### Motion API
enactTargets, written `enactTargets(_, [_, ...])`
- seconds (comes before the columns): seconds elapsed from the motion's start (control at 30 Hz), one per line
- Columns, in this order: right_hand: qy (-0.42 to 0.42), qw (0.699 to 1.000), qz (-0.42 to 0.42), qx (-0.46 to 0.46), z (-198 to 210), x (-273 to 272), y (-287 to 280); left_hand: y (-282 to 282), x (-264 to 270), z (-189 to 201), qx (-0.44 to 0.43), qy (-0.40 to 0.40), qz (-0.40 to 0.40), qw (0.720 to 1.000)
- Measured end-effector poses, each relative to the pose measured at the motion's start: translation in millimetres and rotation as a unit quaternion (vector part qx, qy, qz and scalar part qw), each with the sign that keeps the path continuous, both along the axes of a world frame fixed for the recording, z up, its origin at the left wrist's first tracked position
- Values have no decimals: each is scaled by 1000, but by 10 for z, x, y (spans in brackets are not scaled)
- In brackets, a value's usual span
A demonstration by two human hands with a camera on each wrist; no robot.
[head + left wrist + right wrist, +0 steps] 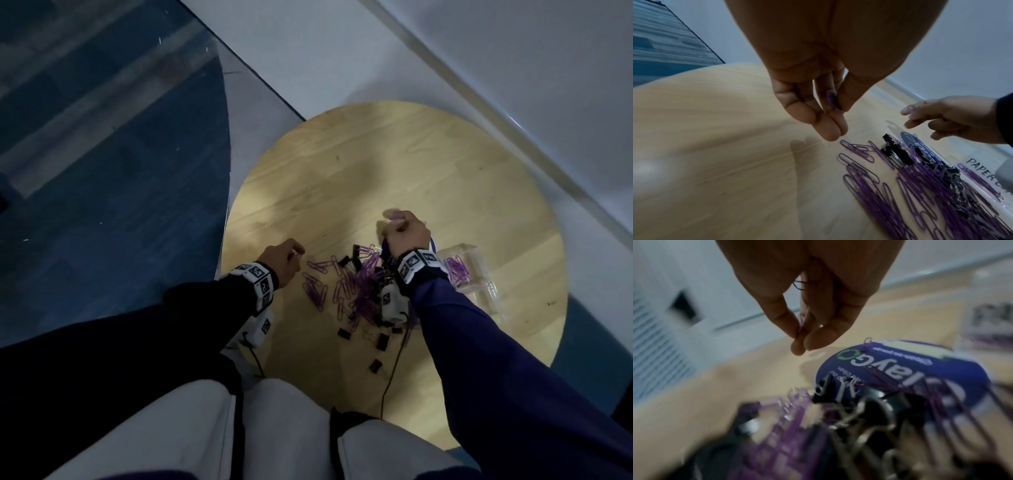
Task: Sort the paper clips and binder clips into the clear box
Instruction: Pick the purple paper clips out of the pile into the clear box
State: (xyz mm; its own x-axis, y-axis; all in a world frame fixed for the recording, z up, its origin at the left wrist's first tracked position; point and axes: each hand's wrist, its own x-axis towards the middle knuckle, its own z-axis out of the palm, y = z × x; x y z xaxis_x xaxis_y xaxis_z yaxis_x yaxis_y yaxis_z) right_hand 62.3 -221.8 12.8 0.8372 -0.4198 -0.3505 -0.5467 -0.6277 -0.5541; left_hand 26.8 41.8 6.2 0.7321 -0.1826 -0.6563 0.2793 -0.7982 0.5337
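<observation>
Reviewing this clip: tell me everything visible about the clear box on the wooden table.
The clear box looks like transparent plastic with thick, glossy walls and appears split into compartments, though how many is hard to tell. It sits upright on the round wooden table, right of the mixed clip pile and just beyond the right hand's wrist. One compartment already holds a cluster of purple paper clips. The left wrist view shows a handwritten label starting "PAPER" on its side. Neither hand touches it.

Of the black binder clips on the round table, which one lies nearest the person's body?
The lone binder clip at the table's near edge, close to the knees. It sits apart, below the main pile, with the other stray black clips farther up the table.
</observation>
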Motion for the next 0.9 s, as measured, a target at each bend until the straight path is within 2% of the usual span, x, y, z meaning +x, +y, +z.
enactTargets(0.07, [20,996,-74,45,10,17,-78,-69,27,2,0,12,6,1000])
enactTargets(0.17, [79,986,-104,101,-26,2,-216,-189,47,-22,19,-8,2,1000])
enactTargets(0.27, [78,983,-137,97,-13,-133,-262,-296,50,-20,37,-22,-5,999])
enactTargets(0.33, [88,980,-162,81,-24,-197,-341,-341,78,-7,80,-15,-61,995])
enactTargets(0.43, [101,981,-160,31,8,-232,-520,-381,94,-58,133,-37,-189,972])
enactTargets(0.5, [88,988,-129,11,45,-198,-528,-427,70,-114,141,-57,-228,962])
enactTargets(0.6, [112,990,-58,-57,46,-69,-471,-544,51,-156,146,-64,-224,962])
enactTargets(0.7, [156,978,-15,-134,-5,67,-447,-652,33,-196,142,-84,-227,960])
enactTargets(0.9, [191,966,19,-173,-124,167,-419,-682,-4,-242,152,-81,-229,958])
